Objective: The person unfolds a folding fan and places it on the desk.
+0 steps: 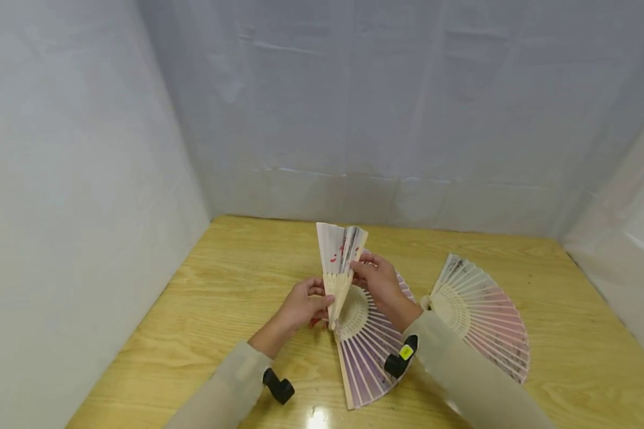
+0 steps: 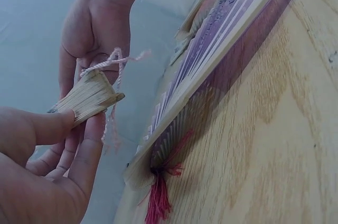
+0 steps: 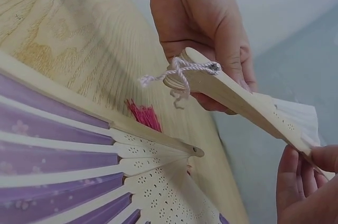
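A white folding fan [image 1: 335,256] with red and dark marks is partly spread and held above the table. My left hand [image 1: 305,302] pinches its wooden sticks near the pivot end, thumb in front. With thumb and fingers, my right hand [image 1: 377,279] grips the fan's right outer stick higher up. A pale twisted cord [image 3: 182,71] hangs from the pivot in both wrist views. Below the hands a purple folding fan [image 1: 362,369] lies spread on the table, partly hidden by the right hand and arm. Its red tassel [image 2: 159,197] hangs near its pivot.
A pink and pale green folding fan [image 1: 494,316] lies spread to the right on the wooden table [image 1: 220,280]. White sheeting [image 1: 354,119] stands behind the table and along both sides. A black wrist camera [image 1: 278,386] sits on the left sleeve.
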The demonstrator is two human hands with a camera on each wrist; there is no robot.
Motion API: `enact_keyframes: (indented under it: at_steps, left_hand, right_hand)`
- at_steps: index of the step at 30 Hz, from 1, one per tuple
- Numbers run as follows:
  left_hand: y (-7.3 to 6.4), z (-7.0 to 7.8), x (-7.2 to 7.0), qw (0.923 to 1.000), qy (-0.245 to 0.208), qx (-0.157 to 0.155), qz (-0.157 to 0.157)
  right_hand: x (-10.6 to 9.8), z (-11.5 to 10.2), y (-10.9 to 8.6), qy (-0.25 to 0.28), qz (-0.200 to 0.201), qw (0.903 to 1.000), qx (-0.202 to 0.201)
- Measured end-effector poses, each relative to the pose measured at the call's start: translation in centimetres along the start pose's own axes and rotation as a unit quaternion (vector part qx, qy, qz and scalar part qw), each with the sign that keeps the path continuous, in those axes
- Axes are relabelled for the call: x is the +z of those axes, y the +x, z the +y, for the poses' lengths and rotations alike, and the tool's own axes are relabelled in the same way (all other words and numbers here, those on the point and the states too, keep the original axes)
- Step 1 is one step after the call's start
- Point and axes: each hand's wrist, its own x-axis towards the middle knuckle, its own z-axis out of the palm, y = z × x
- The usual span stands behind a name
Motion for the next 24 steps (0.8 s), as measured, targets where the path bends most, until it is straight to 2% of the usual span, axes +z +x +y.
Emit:
enact_keyframes:
  at_steps: [4,8,12,17,20,24]
  left_hand:
    - [-0.1,0.1,0.0,1.0000,0.001,-0.004,0.008]
    - [-0.3,0.2,-0.1,1.0000,-0.001,-0.003,0.006]
    - [-0.3,0.2,-0.2,0.9999,-0.010,-0.003,0.004]
    - [-0.2,-0.2,-0.3,0.9995,-0.024,-0.001,0.022]
    - [-0.1,-0.4,-0.5,0.9986,-0.043,-0.001,0.031]
    - [-0.2,-0.5,-0.8,0.9983,-0.052,0.000,0.028]
  right_hand:
    - [0.0,-0.1,-0.1,-0.002,0.002,1.0000,-0.008]
    - [0.0,0.1,-0.1,-0.015,0.002,0.9990,-0.042]
    - [0.0,0.3,-0.2,-0.056,-0.001,0.9963,-0.065]
    - [-0.4,0.2,0.0,-0.107,-0.011,0.9911,-0.079]
    - [-1.0,0.0,0.2,-0.159,-0.045,0.9816,-0.095]
    - [-2.0,-0.4,0.2,-0.244,-0.105,0.9567,-0.119]
